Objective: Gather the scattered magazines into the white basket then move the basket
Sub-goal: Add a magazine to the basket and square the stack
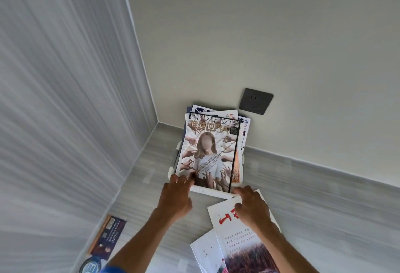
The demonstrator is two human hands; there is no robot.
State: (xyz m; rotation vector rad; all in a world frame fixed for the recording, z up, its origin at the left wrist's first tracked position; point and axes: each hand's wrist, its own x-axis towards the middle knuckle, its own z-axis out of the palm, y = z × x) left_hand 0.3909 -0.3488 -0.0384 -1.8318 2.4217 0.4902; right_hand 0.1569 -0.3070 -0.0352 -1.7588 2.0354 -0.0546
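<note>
- Left hand (175, 199): arm extended, grip closed on the white basket (213, 192) near rim, beside the top magazine (207, 153).
- Right hand (252, 206): fingers curled at the right corner; grip state cannot be told.

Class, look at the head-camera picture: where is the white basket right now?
The white basket stands on the floor near the room's corner, against the wall below the dark socket, full of upright magazines, just beyond both hands.

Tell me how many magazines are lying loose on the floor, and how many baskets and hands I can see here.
Magazines loose on the floor: 3
Baskets: 1
Hands: 2, left hand, right hand
Total: 6
</note>
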